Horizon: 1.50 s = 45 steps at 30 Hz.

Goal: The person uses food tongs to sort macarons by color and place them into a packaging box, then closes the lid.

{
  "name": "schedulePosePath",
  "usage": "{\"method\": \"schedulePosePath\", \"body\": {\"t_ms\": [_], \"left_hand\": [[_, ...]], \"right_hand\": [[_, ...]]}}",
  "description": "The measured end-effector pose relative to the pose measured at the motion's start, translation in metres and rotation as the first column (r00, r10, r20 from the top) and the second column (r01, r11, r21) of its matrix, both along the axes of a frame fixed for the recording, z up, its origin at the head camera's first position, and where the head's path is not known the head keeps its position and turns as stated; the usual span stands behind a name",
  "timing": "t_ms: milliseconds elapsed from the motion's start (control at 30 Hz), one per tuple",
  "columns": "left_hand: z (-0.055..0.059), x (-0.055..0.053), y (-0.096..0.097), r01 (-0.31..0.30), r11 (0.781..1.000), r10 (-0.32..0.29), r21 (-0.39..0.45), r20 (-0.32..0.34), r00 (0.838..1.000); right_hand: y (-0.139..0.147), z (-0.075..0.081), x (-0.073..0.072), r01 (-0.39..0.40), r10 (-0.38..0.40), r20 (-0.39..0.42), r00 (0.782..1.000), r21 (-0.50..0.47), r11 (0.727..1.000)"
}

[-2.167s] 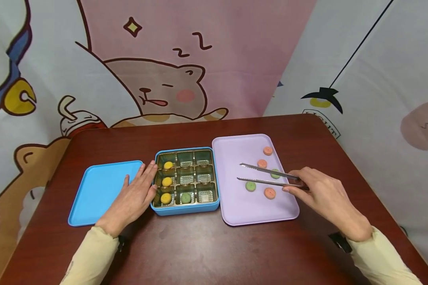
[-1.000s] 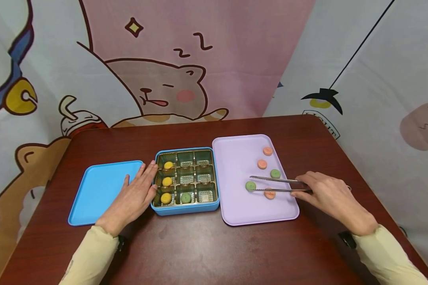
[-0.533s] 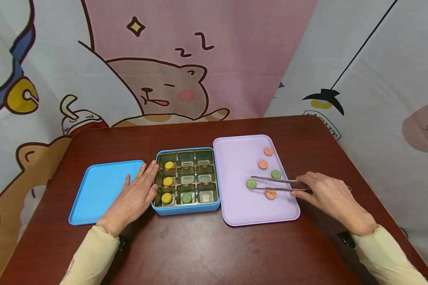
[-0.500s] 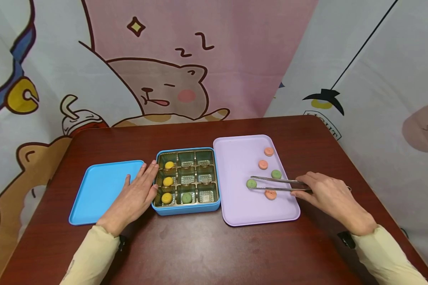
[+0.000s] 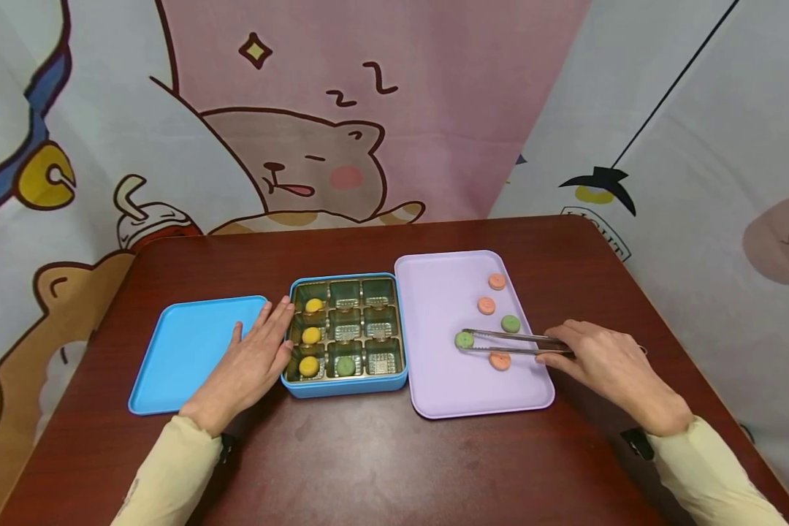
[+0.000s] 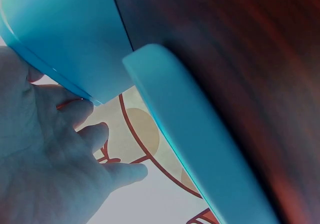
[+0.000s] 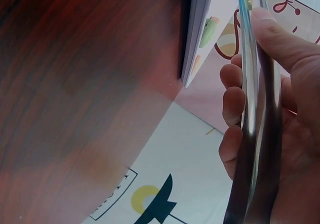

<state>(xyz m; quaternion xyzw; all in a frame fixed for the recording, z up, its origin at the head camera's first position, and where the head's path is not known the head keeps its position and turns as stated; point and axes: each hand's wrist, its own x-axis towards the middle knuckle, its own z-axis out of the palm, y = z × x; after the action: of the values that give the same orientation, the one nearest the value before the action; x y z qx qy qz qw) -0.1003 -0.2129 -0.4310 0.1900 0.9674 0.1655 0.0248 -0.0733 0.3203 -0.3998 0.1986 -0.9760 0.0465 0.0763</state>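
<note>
Metal tongs (image 5: 509, 342) are gripped in my right hand (image 5: 605, 369), fingers curled round them in the right wrist view. Their serrated tips stand on both sides of a green button-like disc (image 5: 464, 340) on the lilac tray (image 5: 434, 387). My left hand (image 5: 243, 365) lies with straight fingers against the left side of a blue box (image 5: 348, 387). Inside is a gold divided insert. Its left column has yellow pieces (image 5: 311, 335), one per compartment; a green piece (image 5: 345, 365) sits in the front middle compartment.
Another green disc (image 5: 510, 323) and orange discs (image 5: 486, 305) lie on the tray's right half, one orange disc (image 5: 500, 361) just below the tongs. A flat blue lid (image 5: 184, 358) is left of the box, partly under the left hand. A printed cloth hangs behind the table (image 5: 368, 467).
The tongs have moved down and slightly right over the tray, and their tips have narrowed round the left green disc. My left hand stays against the box.
</note>
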Motion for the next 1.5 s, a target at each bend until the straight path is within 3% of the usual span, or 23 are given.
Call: {"method": "schedulePosePath", "body": {"t_ms": [367, 867, 1267, 1500], "left_hand": [[0.003, 0.001, 0.001, -0.001, 1.0, 0.001, 0.004, 0.0, 1.0], [0.001, 0.0, 0.003, -0.008, 1.0, 0.008, 0.008, 0.005, 1.0], [0.0, 0.0, 0.002, -0.009, 1.0, 0.009, 0.012, 0.015, 1.0], [0.0, 0.001, 0.001, -0.011, 1.0, 0.011, 0.012, 0.013, 1.0]], "right_hand": [[-0.007, 0.008, -0.002, -0.048, 0.043, -0.125, 0.991, -0.041, 0.998], [-0.04, 0.025, -0.012, -0.152, 0.122, -0.217, 0.969, -0.128, 0.98], [-0.063, 0.027, -0.023, -0.205, 0.164, -0.25, 0.954, -0.15, 0.967], [-0.078, 0.027, -0.03, -0.21, 0.171, -0.231, 0.958, -0.157, 0.965]]}}
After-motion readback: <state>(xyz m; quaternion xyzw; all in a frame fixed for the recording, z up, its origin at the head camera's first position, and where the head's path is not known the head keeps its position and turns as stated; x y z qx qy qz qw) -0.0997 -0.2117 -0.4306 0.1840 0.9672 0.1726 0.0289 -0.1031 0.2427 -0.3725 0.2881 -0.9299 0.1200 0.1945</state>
